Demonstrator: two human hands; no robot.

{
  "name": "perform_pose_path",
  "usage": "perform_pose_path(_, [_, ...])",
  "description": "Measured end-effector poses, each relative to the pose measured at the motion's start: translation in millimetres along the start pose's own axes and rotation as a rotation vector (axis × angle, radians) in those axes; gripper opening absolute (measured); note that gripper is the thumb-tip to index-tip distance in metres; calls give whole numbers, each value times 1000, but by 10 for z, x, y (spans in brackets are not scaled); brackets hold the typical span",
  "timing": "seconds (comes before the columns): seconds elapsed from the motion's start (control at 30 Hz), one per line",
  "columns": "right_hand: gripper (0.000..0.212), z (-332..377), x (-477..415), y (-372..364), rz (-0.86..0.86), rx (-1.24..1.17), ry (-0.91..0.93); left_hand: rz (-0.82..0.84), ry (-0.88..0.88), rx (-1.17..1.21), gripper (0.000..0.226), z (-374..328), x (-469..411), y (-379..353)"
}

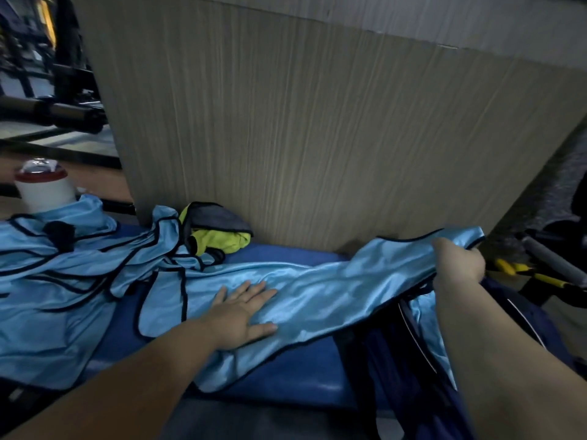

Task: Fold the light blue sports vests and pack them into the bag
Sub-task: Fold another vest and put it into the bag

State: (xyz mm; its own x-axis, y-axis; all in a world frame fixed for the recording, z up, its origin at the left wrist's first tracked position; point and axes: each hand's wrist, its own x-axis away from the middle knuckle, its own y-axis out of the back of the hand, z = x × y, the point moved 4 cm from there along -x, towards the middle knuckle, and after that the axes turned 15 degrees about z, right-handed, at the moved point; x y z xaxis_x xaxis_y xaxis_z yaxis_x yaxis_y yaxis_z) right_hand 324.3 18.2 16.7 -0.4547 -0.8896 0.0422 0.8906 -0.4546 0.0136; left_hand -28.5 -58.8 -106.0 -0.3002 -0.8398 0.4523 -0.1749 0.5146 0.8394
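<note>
light blue vest (317, 290) spread on blue padded bench (292, 360) against wood-grain panel (317, 122)

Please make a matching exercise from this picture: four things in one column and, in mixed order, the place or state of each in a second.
Things:
1. left hand
2. right hand
3. white cup
4. yellow cloth

Places or states:
a. against the wooden panel
b. gripping the right end of the vest
c. far left, behind the vest pile
d. flat on the vest

Pairs: 1-d, 2-b, 3-c, 4-a.
</note>
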Motion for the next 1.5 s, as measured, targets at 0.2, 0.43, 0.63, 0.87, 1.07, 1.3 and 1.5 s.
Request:
perform_pose_path(0.2, [59, -279, 119, -35, 42, -31, -103, -5, -62, 11, 114, -327, 270, -23])
perform_pose_path(0.43, [46, -227, 263, 287, -23, -168, -13, 144, -63, -100, 85, -306, 360, -264])
perform_pose_path(0.63, [57, -188, 288, 655, 1, -211, -19, 42, -78, 108, 53, -162, 519, -111])
perform_pose_path(0.87, [67, -325, 437, 710, -4, -257, -112, 165, 40, 115, 61, -311, 633, 1])
perform_pose_path(1.07, [34, -389, 462, 662, 136, -58, -29, -163, 144, 76, 55, -746, 408, 63])
perform_pose_path(1.3, [15, -413, 505, 688, 187, 85, -6, -62, -21, -79, 69, -1438, -7, -225])
perform_pose_path(1.5, [22, -324, 343, 902, 108, -92, 29, -136, -12, -11, 64, -1575, -144, -204])
